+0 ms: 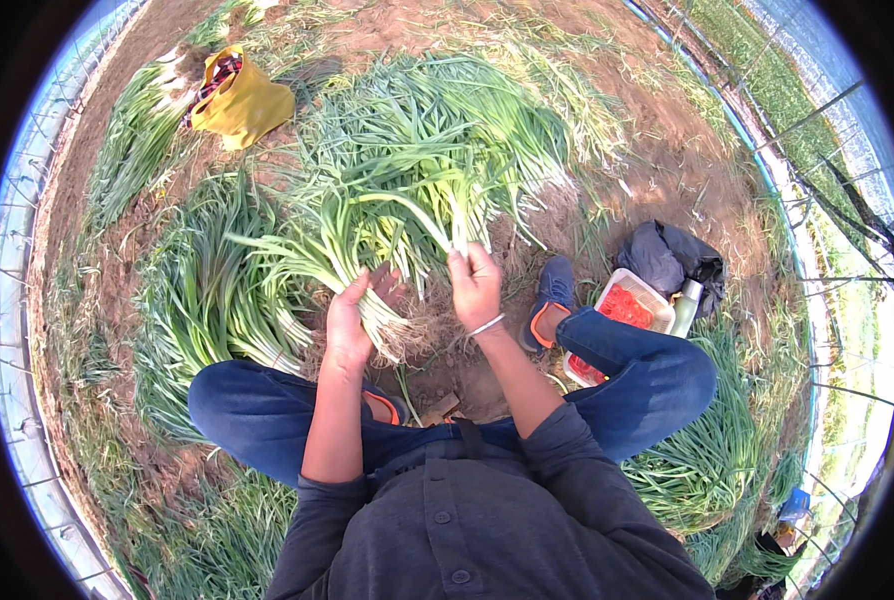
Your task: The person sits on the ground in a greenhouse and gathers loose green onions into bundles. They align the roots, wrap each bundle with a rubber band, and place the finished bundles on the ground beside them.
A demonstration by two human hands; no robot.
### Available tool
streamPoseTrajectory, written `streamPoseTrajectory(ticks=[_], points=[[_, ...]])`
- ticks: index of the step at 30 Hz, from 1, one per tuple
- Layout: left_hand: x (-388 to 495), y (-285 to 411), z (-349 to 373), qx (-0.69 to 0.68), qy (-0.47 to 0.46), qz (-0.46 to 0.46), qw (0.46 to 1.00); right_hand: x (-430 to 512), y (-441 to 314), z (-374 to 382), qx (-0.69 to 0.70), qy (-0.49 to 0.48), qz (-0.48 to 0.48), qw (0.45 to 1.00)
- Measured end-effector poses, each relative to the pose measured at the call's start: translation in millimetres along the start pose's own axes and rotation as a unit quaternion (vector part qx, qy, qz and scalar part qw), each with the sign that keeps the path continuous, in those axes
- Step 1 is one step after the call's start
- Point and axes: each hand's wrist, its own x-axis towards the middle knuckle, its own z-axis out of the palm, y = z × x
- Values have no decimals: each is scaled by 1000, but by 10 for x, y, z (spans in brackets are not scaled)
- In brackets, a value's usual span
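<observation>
A bunch of green onions (377,313) rests in my left hand (351,324), roots toward me and leaves fanned away to the upper left. My left thumb lies over the white stems and the fingers show beyond them. To the right, my right hand (474,291) pinches a pale green onion stalk (417,212) that bends over to the left above the bunch. Just beyond both hands lies a large heap of green onions (432,120) with roots to the right. Another pile of green onions (214,277) lies left of my left hand, by my knee.
By my right knee stand a plastic basket of red bands (627,300), a bottle (687,307) and a black plastic bag (672,259). A yellow bag (244,101) sits on the soil at the upper left. More green onions (702,457) lie behind my right leg. Greenhouse walls (814,300) flank both sides.
</observation>
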Motion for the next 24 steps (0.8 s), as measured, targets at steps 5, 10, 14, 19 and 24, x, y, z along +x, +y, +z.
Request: streamPoseTrajectory(ticks=[5,10,14,19,24], points=[[230,-307,-604,63,91,-43,993,-696,938,339,-46,-269,96,957],[279,-445,-883,57,171,-29,983,-215,385,150,35,-156,160,974],[321,-621,-787,93,89,-60,990,148,298,386,7,-183,66,981],[308,-648,-910,50,95,-61,992,-294,137,581,-240,-477,281,798],[416,-464,-816,-20,158,18,987,-514,293,31,-207,-384,127,891]])
